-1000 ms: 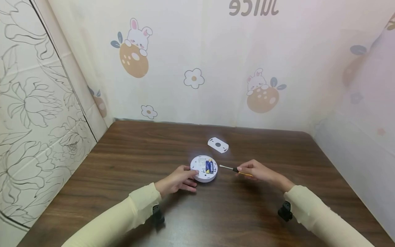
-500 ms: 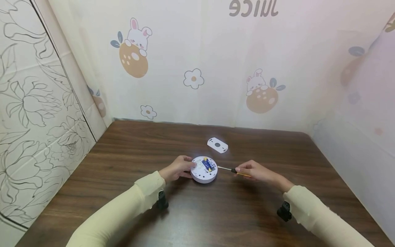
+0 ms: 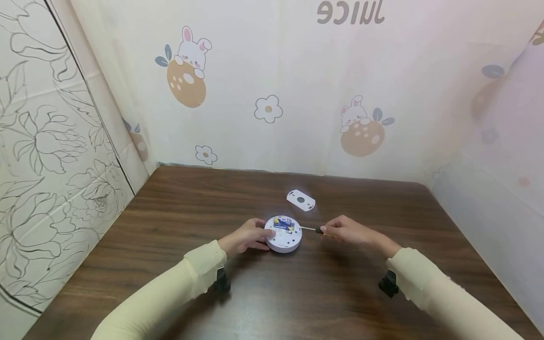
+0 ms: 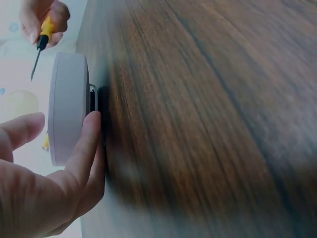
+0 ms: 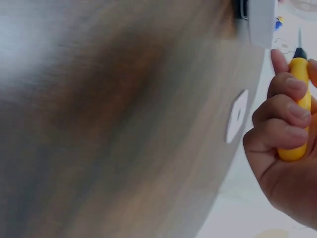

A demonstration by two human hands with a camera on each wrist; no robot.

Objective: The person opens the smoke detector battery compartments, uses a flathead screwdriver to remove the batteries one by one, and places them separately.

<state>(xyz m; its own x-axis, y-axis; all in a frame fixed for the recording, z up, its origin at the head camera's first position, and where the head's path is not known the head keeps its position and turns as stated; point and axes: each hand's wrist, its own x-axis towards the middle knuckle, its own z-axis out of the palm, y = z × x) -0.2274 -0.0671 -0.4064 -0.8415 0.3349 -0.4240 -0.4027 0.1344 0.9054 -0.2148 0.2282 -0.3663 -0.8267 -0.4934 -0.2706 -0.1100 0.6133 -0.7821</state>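
Observation:
A round white battery-powered device (image 3: 282, 242) lies near the middle of the table, its face up with blue and yellow batteries (image 3: 284, 224) showing. My left hand (image 3: 246, 236) grips its left edge, thumb over the face and fingers beneath in the left wrist view (image 4: 59, 183). From the right, my right hand (image 3: 350, 232) holds a screwdriver (image 3: 308, 228) with a yellow handle (image 5: 297, 111), its fingers curled round it. The blade reaches the device's right rim in the head view; whether the tip touches cannot be told.
Behind the device lies a flat white plate (image 3: 301, 200) with a dark round centre. Dark wood makes up the tabletop (image 3: 204, 203). A patterned curtain (image 3: 238, 71) hangs along the back edge, with more on both sides.
My left hand has shifted its hold and turned the device counterclockwise, so the batteries now sit toward the far side. The screwdriver tip has come left, over the device's right edge.

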